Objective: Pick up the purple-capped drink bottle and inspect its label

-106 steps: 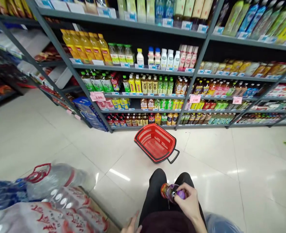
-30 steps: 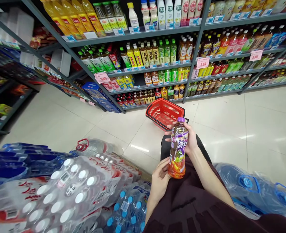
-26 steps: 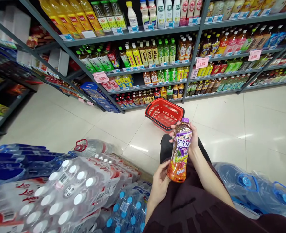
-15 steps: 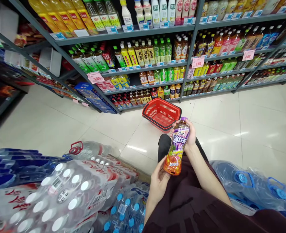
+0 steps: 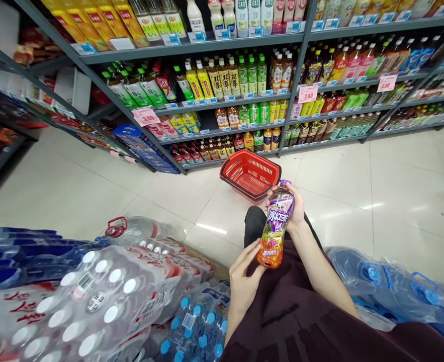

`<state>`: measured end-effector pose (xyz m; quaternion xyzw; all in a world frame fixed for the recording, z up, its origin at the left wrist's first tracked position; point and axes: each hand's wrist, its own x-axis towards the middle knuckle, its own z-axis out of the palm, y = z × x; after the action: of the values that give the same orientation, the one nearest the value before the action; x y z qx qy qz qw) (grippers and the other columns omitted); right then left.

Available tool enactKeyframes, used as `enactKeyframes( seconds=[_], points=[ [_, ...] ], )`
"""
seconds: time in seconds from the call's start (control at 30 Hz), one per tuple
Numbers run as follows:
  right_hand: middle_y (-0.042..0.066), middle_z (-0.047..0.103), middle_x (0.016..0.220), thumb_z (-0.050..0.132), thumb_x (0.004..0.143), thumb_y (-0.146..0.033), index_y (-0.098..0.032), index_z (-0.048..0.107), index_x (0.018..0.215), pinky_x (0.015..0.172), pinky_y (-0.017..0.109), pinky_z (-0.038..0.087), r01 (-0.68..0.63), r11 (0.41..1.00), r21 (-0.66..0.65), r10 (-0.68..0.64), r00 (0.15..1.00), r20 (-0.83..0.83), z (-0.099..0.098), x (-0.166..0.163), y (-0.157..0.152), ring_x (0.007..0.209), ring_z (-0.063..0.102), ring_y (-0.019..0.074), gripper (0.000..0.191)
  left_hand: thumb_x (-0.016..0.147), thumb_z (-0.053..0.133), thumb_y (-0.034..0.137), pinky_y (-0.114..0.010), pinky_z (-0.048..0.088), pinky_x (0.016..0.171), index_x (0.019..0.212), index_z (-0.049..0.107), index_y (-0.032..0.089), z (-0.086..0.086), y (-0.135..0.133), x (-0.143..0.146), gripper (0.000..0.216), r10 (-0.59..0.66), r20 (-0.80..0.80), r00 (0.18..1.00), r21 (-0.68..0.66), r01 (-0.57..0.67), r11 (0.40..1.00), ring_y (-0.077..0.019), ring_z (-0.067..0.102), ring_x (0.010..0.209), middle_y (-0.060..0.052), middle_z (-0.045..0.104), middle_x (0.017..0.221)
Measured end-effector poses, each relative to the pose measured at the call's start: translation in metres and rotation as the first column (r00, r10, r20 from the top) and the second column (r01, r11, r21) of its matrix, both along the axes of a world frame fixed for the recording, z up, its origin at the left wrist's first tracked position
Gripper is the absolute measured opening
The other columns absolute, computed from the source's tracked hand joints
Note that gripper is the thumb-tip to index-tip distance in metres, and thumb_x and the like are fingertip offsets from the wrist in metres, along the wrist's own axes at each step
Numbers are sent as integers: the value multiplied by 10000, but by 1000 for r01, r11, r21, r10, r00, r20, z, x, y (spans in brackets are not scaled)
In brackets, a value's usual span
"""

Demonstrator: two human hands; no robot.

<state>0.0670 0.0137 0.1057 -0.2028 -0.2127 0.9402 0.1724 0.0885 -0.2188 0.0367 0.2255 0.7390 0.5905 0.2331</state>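
My right hand (image 5: 296,208) grips the upper part of an iced-tea bottle (image 5: 276,227) with a purple cap, purple label and orange liquid, held upright in front of me. Just below and left of the bottle's base is my left hand (image 5: 243,281), fingers spread and apart from the bottle. An empty red shopping basket (image 5: 250,174) stands on the floor tiles right behind the bottle, in front of the drink shelves.
Shelves of bottled drinks (image 5: 240,80) run across the back with pink price tags. Shrink-wrapped water bottle packs (image 5: 104,296) are stacked at lower left, large blue water jugs (image 5: 387,289) lie at lower right. Pale floor tiles (image 5: 376,191) stretch between.
The bottle has come up from my lap to an upright hold. My left hand, earlier touching its base, has let go and opened. The view shifted slightly.
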Motion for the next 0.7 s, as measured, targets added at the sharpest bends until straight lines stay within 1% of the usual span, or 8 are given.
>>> enactKeyframes(
  seconds=[0.1,0.17,0.33,0.4,0.47,0.53,0.63,0.7],
  points=[
    [37,615,821,591,868,-490,-119,572,907,751,271,620,-35,999,1,35,999,-39,-2,1,0,678,606,91,373,858,691,322,-217,538,1168,1265,726,292,2,1,-2,410,-3,-115,993,11,4,1000,-103,649,1302,-45,653,1397],
    [36,621,826,594,875,-491,-119,569,912,758,267,623,-53,999,1,53,996,-67,-3,1,0,674,606,86,375,863,682,286,-202,553,1139,1263,726,294,4,2,-3,403,-2,-198,980,9,4,1000,-90,665,1272,-42,672,1365],
    [42,635,834,627,839,-490,-120,584,921,723,303,630,-137,991,13,137,988,-71,-7,0,0,684,626,117,381,868,660,197,-111,567,1044,1264,713,354,14,7,-4,429,-30,-422,906,17,41,999,-27,696,1169,-15,710,1259],
    [47,640,848,647,825,-490,-117,594,920,705,311,630,-182,983,8,182,982,-40,-8,-1,0,676,623,118,389,876,647,190,-98,566,1032,1310,678,382,16,7,-3,475,-62,-466,883,-5,67,998,-17,692,1174,-13,697,1275],
    [56,649,878,662,823,-489,-113,603,924,691,309,628,-225,974,-5,225,974,1,-9,-2,0,669,615,110,394,895,625,203,-104,557,1056,1378,616,414,14,7,-2,527,-106,-476,873,-47,95,994,-18,673,1225,-11,666,1350],
    [61,653,898,671,821,-491,-113,607,930,676,314,626,-263,965,-14,263,964,32,-10,-2,1,668,612,109,398,916,604,240,-143,544,1107,1433,550,444,11,5,0,559,-154,-458,876,-96,123,988,-36,639,1300,-8,612,1449],
    [58,646,882,664,827,-487,-113,603,934,676,313,627,-290,957,-24,291,956,41,-11,-2,1,677,613,111,394,940,575,324,-290,489,1220,1487,467,474,6,3,2,578,-218,-404,888,-183,155,971,-87,568,1410,-9,514,1553],
    [63,644,871,639,847,-471,-105,597,932,697,297,630,-300,954,-23,301,953,33,-12,-2,0,692,617,107,379,940,571,364,-369,448,1258,1520,420,472,3,2,4,609,-253,-375,892,-230,175,957,-120,516,1468,-16,450,1598]
  ],
)
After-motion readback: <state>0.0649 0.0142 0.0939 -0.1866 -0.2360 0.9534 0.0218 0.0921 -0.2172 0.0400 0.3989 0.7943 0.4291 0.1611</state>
